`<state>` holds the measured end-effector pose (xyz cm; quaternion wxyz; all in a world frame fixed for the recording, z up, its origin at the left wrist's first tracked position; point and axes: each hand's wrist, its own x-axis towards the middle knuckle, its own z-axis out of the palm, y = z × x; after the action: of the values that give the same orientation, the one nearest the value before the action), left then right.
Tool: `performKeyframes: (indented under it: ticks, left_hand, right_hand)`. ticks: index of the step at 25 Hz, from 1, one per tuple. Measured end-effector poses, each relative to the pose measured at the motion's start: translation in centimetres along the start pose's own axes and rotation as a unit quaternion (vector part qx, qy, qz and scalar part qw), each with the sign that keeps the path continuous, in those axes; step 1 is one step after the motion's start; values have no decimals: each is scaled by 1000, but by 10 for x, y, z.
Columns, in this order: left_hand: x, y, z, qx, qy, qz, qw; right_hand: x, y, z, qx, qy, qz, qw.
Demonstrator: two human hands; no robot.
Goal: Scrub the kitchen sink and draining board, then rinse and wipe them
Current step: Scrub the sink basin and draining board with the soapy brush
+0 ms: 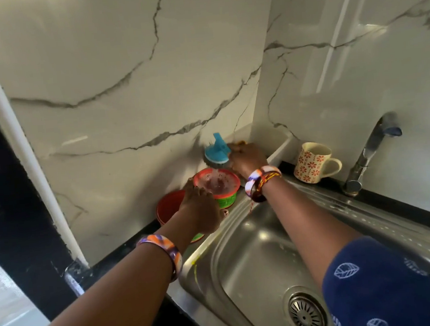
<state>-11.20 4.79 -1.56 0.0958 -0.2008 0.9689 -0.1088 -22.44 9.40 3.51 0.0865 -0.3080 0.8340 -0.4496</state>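
The steel sink (247,262) fills the lower middle, its round drain (307,314) near the bottom edge. My left hand (200,211) grips the rim of a small orange-and-green strainer basket (217,186) standing at the sink's far left corner. My right hand (247,157) reaches into the back corner beside a blue scrubbing brush (217,153) and touches something yellow (239,143) there. Whether the right fingers grip the yellow thing is hidden. The ridged draining board (344,203) runs to the right behind my right arm.
A red bowl (169,206) sits left of the strainer basket on the black counter (128,252). A cream mug (313,162) with red flowers stands on the back ledge beside the chrome tap (370,150). Marble wall panels close in behind.
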Motion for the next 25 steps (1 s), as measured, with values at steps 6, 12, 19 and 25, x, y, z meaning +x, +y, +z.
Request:
performKeyframes:
  ticks: [6,12,19,25]
  left_hand:
    - [1,0,8,-31,37,-14,999]
    - [-11,48,-6,-291,252,75,920]
    - [-20,231,-67,-351,224,311,854]
    - [-51,356,-77,-335,189,332,861]
  right_hand:
    - [-30,19,1,-84,1,-35,996]
    - [-89,66,-69,255,121,47,958]
    - [-206,174,-237,177,295,145,928]
    - [-287,262,-335,-79,402,321,854]
